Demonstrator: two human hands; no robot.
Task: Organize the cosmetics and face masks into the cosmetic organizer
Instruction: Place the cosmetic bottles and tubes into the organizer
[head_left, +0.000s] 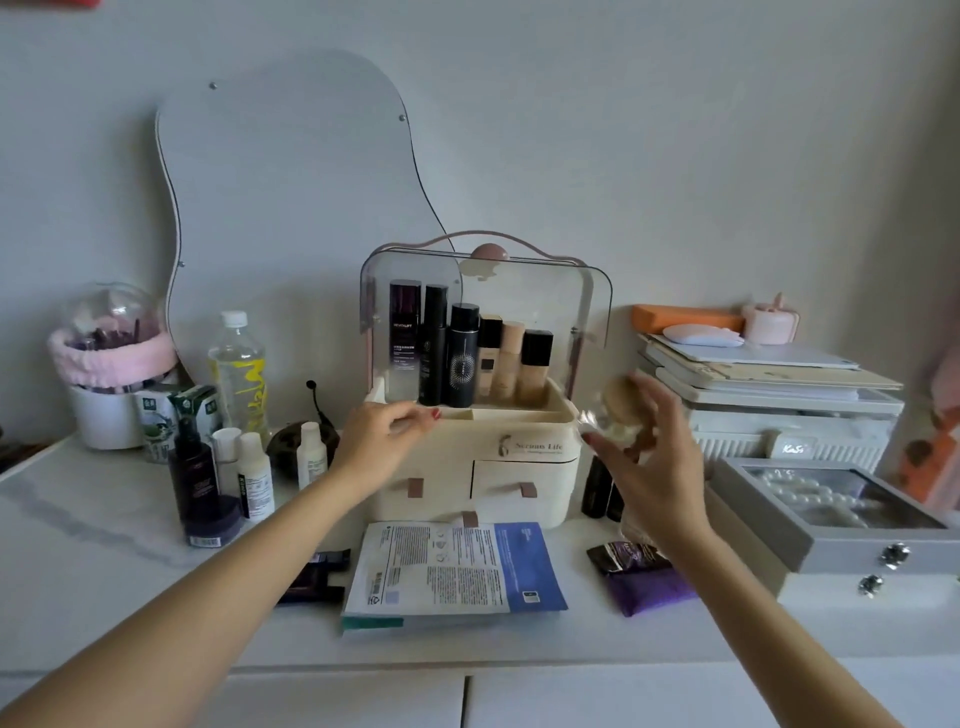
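A cream cosmetic organizer (524, 470) with drawers stands mid-table, its clear lid (519, 291) raised. Several dark and beige bottles (462, 358) stand in its top tray. My left hand (387, 441) rests at the tray's front left edge, fingers curled, nothing visible in it. At the organizer's right corner my right hand (649, 447) grips a clear-wrapped beige powder puff (621, 408). Face mask packets (452, 569) lie flat in front of the organizer. Dark and white bottles (223, 478) stand at the left. A purple sachet (641, 579) lies right of the masks.
A wavy mirror (291, 208) leans on the wall. A brush holder (111, 369) and water bottle (240, 369) stand at the far left. A grey jewellery box (852, 525) and a white box stack (779, 395) fill the right. Small dark compacts (317, 574) lie left of the masks.
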